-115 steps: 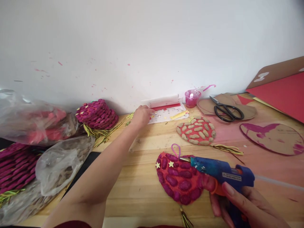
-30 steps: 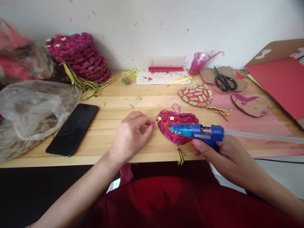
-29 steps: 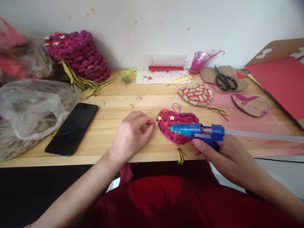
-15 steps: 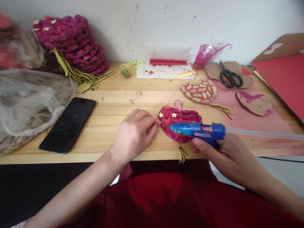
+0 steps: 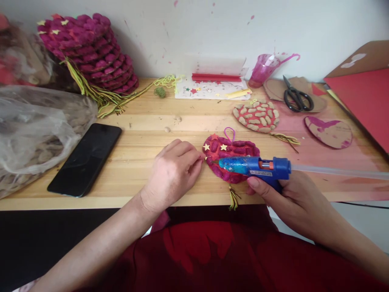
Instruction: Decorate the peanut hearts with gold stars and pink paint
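Observation:
A blue glue gun [image 5: 253,167] is gripped in my right hand [image 5: 291,194], with a long clear glue stick [image 5: 340,172] trailing out of its back. Its nozzle points left, over the purple peanut-covered ornament [image 5: 243,147] on the table. My left hand [image 5: 174,172] pinches a small pale yellow star at the ornament's left edge, close to the nozzle; the fingers hide most of that star. Two yellow stars [image 5: 223,147] and a red star [image 5: 214,137] lie on the ornament's upper left. It has a purple loop [image 5: 229,134] above and a yellow-black tassel [image 5: 234,197] below.
A black phone [image 5: 85,160] and a plastic bag of peanuts [image 5: 39,134] lie left, below a tall purple peanut stack [image 5: 91,52]. Behind are a paper with stars [image 5: 200,92], a pink-stained cup [image 5: 261,71], scissors [image 5: 298,99], and an unpainted peanut ornament [image 5: 255,116].
The view has shifted slightly. Both hands, the glue gun and the ornament keep nearly the same positions relative to each other.

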Demonstrator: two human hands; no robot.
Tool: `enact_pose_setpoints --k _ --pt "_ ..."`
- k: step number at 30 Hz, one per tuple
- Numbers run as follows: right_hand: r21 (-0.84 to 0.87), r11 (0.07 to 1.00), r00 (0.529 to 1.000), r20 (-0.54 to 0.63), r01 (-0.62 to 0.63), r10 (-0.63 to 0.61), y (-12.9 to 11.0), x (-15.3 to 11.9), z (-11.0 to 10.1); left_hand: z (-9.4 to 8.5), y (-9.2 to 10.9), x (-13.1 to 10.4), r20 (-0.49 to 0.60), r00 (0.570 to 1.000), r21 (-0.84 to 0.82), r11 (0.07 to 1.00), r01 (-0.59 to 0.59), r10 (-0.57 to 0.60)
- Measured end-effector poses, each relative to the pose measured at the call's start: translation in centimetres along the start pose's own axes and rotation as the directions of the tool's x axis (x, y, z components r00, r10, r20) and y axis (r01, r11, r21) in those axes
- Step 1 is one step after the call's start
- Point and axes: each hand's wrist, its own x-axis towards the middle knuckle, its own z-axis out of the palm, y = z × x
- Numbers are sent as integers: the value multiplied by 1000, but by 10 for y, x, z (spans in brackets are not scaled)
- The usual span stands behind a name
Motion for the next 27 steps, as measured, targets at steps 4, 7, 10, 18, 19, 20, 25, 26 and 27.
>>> enact_pose_setpoints --k 4,7,10,18,19,20,25,26,27 --pt "-4 1000 1000 14 -5 5 1 -1 0 0 0 -1 10 1000 10 1000 6 -6" --pt "-29 999 1000 16 -17 18 0 -2 -1 1 0 -1 4 1000 37 999 -24 24" --pt "-38 999 999 15 -28 29 0 -3 -1 2 0 -2 3 999 71 996 -53 53" --pt "183 969 984 84 -168 155 7 -4 -4 3 3 -3 -19 991 148 980 -130 135" --pt "248 943 975 88 -221 205 8 -5 -4 2 4 -3 -20 990 158 978 -135 139" --pt "319 910 964 93 -265 249 10 -5 -4 2 4 -3 -25 989 171 976 -139 145" --pt "665 662 922 108 -346 372 21 -10 5 3 5 -1 -52 981 245 954 -171 189" --pt "718 600 910 115 -354 399 23 -10 7 3 6 -1 -48 979 262 948 -181 200" --pt "759 545 901 124 -356 416 26 -11 9 3 6 0 -42 977 280 941 -191 211"
